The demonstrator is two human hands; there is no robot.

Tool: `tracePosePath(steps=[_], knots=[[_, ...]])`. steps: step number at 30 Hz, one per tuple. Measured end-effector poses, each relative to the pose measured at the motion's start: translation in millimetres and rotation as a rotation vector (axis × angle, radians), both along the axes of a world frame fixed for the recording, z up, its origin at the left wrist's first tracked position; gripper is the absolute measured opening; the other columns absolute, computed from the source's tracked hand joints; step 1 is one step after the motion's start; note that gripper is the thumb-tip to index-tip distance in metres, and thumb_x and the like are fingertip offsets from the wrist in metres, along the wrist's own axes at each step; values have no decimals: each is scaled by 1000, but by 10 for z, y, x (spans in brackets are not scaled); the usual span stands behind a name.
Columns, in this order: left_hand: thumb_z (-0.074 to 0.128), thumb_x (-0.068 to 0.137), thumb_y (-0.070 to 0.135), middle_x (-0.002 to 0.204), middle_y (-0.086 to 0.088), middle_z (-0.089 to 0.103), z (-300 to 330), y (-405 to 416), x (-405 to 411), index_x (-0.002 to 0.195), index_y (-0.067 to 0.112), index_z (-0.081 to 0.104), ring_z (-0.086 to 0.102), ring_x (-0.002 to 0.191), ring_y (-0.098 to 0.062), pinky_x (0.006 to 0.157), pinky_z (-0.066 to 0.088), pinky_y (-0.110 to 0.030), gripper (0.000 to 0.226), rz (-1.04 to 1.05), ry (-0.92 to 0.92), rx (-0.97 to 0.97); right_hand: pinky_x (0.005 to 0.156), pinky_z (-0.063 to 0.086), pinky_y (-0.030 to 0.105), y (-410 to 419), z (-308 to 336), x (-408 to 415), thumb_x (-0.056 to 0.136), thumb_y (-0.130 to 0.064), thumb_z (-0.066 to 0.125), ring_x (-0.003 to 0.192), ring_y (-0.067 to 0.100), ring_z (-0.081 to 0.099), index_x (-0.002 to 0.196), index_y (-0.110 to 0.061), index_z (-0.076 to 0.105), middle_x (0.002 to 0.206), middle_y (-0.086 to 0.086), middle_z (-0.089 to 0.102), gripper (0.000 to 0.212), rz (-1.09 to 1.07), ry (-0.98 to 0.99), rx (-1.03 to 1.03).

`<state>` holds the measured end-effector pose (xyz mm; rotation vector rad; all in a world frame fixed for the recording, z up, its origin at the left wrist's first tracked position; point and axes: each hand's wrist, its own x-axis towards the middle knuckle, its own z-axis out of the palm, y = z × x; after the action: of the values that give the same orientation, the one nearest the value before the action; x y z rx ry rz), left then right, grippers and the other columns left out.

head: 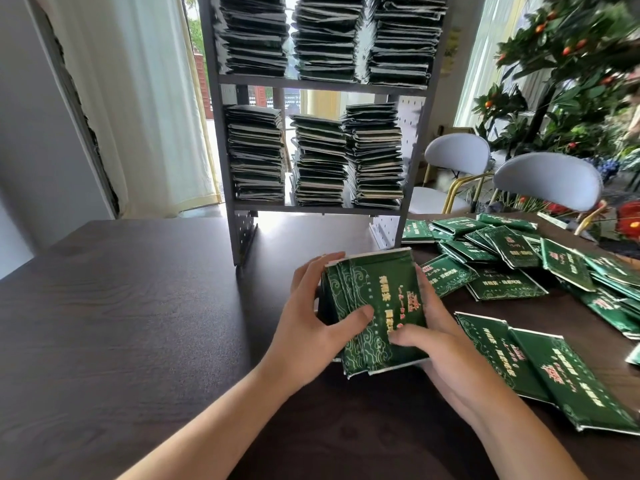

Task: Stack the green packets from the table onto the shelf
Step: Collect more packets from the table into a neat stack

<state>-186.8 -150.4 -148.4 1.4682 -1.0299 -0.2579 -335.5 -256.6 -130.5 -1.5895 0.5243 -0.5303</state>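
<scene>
1. Counter point(121, 323): dark wood-grain top, carries all items.
2. Left hand point(311, 327): fingers curled round left side of the packet bundle point(374, 306), thumb laid across its front face.
3. Right hand point(440, 348): cups bundle's right side and underside, thumb pressed on front face near lower edge. Both hands grip the same bundle.
4. Bundle: several green packets squared together, tilted, lifted just above counter near its front edge, approx. mid-width.
5. Two flat packets point(554, 372): overlapping, lying just right of right hand, toward front-right corner.
6. Loose packets pile point(512, 254): scattered, overlapping, along right side of counter, behind the two flat ones.
7. Shelf point(322, 209): grey perforated-metal unit standing on counter, behind bundle, toward far edge. Lower tier holds three tall packet stacks point(318, 161); upper tier holds three more, tops out of view.
8. Beyond far-right corner: two pale chairs point(547, 181), plant w/ orange fruit point(571, 64).
</scene>
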Motion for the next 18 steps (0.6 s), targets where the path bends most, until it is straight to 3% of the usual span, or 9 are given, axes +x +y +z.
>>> tracePosePath(steps=[3,5,9,14,18], knots=[[81,70,41,141,14,48,-5,22,-17,142,53,35,53,130,-14,108,48,-38,86,-60,-75,-44,106,42,39,-18,-4,-24,60,-8,64,119,7,60,151,-50,27,124,-18,66,106,18,-19,-100],[82,70,35,145,24,43,-6,39,-38,152,47,17,49,135,-9,108,47,-28,105,-138,-66,-62,95,47,28,-29,-18,-33,58,-5,61,115,6,62,149,-55,24,121,-20,67,110,28,-43,-129],[76,73,22,141,31,46,-35,33,-97,156,32,-12,46,138,-4,109,41,-21,122,-317,-20,-63,80,51,15,25,-77,-1,56,2,54,108,-2,64,142,-61,16,122,-23,66,113,69,-89,-98],[79,67,23,144,29,49,-113,-4,-128,151,43,-20,48,139,-6,113,44,-32,132,-391,107,-12,76,52,16,80,-124,45,55,7,47,112,2,63,141,-57,26,121,-24,67,109,85,-150,-94],[83,65,24,135,30,56,-64,-3,-83,147,49,-17,55,131,-5,110,45,-30,133,-289,80,-55,81,52,16,81,-125,51,59,4,49,110,-2,63,143,-52,28,118,-31,64,103,42,-181,-134]])
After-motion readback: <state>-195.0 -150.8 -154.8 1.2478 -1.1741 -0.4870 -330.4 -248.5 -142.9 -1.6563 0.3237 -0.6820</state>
